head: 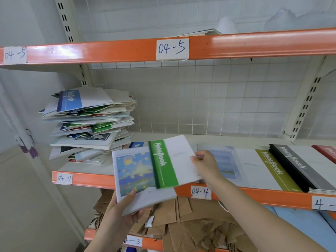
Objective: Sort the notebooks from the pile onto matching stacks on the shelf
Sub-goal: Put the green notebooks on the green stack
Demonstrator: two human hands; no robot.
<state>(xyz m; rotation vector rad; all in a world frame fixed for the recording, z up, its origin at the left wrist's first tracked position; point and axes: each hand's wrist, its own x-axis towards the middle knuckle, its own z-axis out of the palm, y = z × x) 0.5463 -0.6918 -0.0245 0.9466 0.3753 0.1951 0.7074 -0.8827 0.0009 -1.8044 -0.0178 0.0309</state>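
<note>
Left of the green notebook [171, 164], the mixed pile [89, 122] waits on the shelf [81, 179] marked "04-4". The left hand [125, 213] grips a painted-cover notebook [134, 175]; the right hand [205, 164] pinches the green "NoteBook". Sorting is mid-step: next, find its stack; rightward lie olive [272, 170] and black [298, 164] "NoteBook" stacks.

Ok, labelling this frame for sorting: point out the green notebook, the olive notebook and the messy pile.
green notebook [163, 165], head view, green band
olive notebook [272, 168], head view, olive band
messy pile [91, 122], head view, stacked edges
</note>
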